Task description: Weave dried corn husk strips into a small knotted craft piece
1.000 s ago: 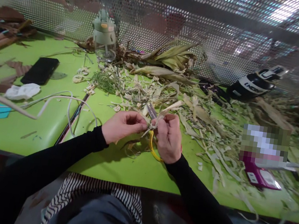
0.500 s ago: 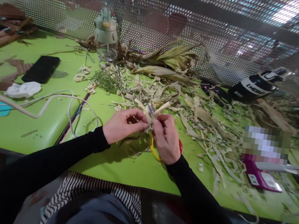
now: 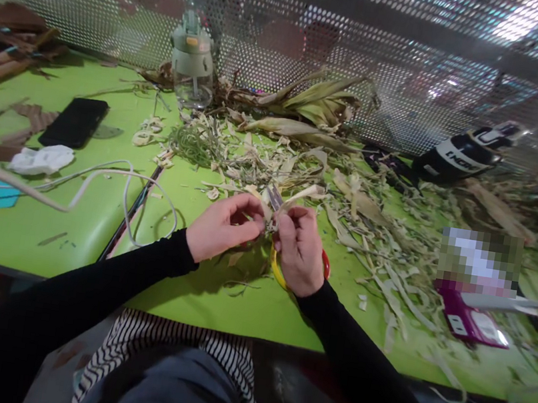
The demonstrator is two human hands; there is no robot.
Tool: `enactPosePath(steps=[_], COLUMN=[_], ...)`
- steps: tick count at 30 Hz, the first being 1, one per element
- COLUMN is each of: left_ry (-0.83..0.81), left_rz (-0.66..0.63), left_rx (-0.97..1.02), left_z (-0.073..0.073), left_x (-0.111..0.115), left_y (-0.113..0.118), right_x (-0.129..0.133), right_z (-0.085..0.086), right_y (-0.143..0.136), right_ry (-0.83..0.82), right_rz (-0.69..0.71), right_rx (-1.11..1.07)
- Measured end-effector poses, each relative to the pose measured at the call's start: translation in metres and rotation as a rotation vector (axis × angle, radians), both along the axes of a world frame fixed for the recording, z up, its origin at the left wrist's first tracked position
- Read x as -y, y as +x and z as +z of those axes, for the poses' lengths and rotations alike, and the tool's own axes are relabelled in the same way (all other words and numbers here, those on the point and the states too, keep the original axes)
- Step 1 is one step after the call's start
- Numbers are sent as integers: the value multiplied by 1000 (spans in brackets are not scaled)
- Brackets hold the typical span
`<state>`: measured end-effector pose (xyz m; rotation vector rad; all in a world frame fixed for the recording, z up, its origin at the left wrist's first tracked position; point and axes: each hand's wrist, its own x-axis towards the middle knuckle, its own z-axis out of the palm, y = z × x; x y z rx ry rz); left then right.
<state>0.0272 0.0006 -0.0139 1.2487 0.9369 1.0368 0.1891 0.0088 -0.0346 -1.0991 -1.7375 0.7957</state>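
Note:
Above the green table (image 3: 174,292), a pale strip of dried husk (image 3: 303,193) is held between my two hands. My left hand (image 3: 231,224) has thumb and forefinger closed on its left side. My right hand (image 3: 301,245) pinches the other side, the husk's free end pointing up and right. Scissors (image 3: 274,197) lie beneath: their metal blades show between the hands, and their yellow and red handles show around my right hand. Whether my right hand touches the scissors I cannot tell. The fingertips partly cover the middle of the husk.
Shredded husk (image 3: 256,152) is heaped ahead, with longer leaves (image 3: 318,104) behind. A clear bottle (image 3: 191,65) stands left of them; a black bottle (image 3: 460,156) lies tilted at the right. A phone (image 3: 76,122) and a white cable (image 3: 84,187) are on the left, a magenta packet (image 3: 471,319) right.
My left fingertips have shifted slightly left and look a little looser. The right fingers have moved slightly, and the husk's free end now leans farther right.

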Motion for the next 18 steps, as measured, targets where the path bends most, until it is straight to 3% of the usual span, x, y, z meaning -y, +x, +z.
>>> enactPosePath(steps=[5,12,18], left_ry=[33,-5,94], left_rz=[35,32,170], left_rx=[-66,-9,-113], left_z=[-4,-4,0], left_x=[-2,-1,-1], left_y=[-1,1,1], right_x=[0,1,4], right_z=[0,-3,0], right_y=[-1,-3,-6], right_ry=[-11,-44,-17], right_rz=[-5,-19,-49], right_rx=[-41,-102,-50])
